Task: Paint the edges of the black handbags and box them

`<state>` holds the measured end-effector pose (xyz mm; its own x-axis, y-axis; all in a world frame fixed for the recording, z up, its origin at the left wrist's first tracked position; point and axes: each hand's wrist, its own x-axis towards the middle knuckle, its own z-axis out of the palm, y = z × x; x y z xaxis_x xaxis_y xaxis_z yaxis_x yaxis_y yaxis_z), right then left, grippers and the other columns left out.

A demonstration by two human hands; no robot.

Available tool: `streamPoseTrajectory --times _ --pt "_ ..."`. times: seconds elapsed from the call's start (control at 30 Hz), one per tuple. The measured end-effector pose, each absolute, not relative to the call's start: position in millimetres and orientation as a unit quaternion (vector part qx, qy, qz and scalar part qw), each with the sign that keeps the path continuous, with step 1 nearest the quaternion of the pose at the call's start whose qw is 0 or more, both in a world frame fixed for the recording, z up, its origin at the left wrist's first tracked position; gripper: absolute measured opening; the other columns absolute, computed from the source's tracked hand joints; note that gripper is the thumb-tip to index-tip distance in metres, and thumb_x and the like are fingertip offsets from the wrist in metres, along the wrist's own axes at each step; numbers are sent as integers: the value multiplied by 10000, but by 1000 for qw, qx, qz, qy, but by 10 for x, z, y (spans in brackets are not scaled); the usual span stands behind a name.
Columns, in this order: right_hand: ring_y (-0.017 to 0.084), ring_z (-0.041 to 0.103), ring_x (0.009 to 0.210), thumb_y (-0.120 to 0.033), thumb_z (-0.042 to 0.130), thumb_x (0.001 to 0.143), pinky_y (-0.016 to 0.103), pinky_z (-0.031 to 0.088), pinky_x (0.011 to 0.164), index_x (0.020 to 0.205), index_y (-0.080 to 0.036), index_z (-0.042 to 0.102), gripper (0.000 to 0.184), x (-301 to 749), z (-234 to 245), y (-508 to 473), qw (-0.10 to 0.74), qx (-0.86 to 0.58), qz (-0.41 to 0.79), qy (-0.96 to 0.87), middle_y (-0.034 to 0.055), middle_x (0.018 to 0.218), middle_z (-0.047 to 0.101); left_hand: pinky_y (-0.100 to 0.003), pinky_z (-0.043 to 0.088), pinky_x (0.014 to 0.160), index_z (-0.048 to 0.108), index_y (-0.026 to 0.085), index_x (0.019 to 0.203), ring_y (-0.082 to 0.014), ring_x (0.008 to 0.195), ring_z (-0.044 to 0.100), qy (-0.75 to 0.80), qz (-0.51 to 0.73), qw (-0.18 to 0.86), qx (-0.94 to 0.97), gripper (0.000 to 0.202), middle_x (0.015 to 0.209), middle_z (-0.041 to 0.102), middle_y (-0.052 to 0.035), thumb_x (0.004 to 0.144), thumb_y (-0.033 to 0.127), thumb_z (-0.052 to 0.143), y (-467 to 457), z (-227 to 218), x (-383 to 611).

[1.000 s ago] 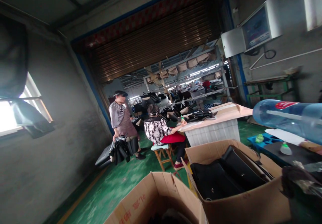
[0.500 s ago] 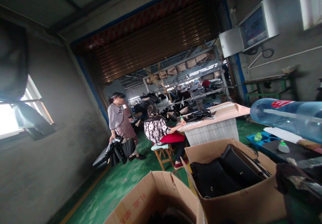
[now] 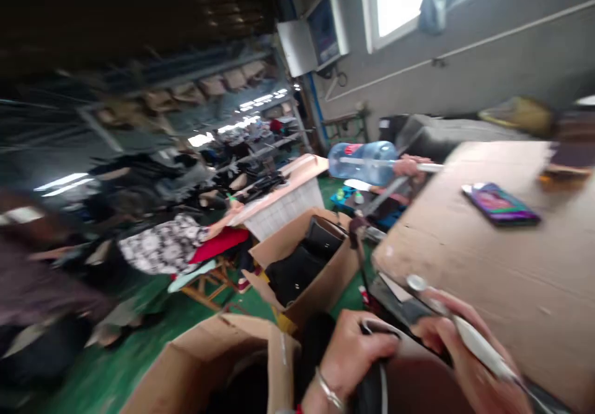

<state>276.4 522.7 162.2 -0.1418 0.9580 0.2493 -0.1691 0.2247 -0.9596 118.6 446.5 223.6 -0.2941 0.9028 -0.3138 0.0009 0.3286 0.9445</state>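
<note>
My left hand (image 3: pixel 348 352), wearing a bracelet, is closed on the edge of a black leather-like piece (image 3: pixel 369 389). A brownish inner face of that piece shows between my hands. My right hand (image 3: pixel 474 352) is wrapped round a white-handled tool (image 3: pixel 481 343) with a thin cord-like tail at its lower end. Its exact kind is blurred. Both hands are low in the view, by the near edge of a cardboard-covered table (image 3: pixel 469 259).
A phone (image 3: pixel 502 203) lies on the table. Left of my hands stand an open carton (image 3: pixel 199 352) and another carton (image 3: pixel 348 259) holding black bags (image 3: pixel 302 265). A large blue water bottle (image 3: pixel 362 161) lies beyond. A seated person (image 3: pixel 162 243) and a blurred person (image 3: pixel 41 277) are at left.
The view has swung right, bringing the table, phone and window into sight. Both my hands have come into view with the black piece and the white-handled tool.
</note>
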Motion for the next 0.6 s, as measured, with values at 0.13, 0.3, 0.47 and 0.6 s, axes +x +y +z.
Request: streamPoseTrajectory --times 0.13,0.3,0.47,0.6 --pt "171 604 617 -434 580 1004 264 536 565 1307 -195 672 396 3067 1659 5445 564 -342 512 -549 24 761 696 -255 356 577 762 144 702 -137 608 500 606 460 568 314 260 632 624 -9 663 387 844 4719 2184 1085" --pt "178 622 656 -412 595 977 276 534 611 1082 -200 778 299 3325 1596 5681 581 -437 427 -538 35 788 711 -242 413 578 771 132 737 -139 582 566 554 412 655 307 313 643 681 -24 655 403 904 4990 2118 1136" --pt "206 652 716 -472 742 902 293 520 646 1040 -201 767 305 3270 1520 5770 539 -457 447 -549 46 845 731 -276 521 661 811 124 876 -202 680 694 573 466 630 240 389 781 786 -87 610 379 932 5231 1854 1084" --pt "192 615 677 -497 734 918 277 465 591 1004 -186 725 322 3121 1550 5860 516 -446 453 -575 33 788 694 -254 526 648 817 115 883 -182 670 697 569 465 633 243 352 791 792 -86 634 338 927 5285 1760 1052"
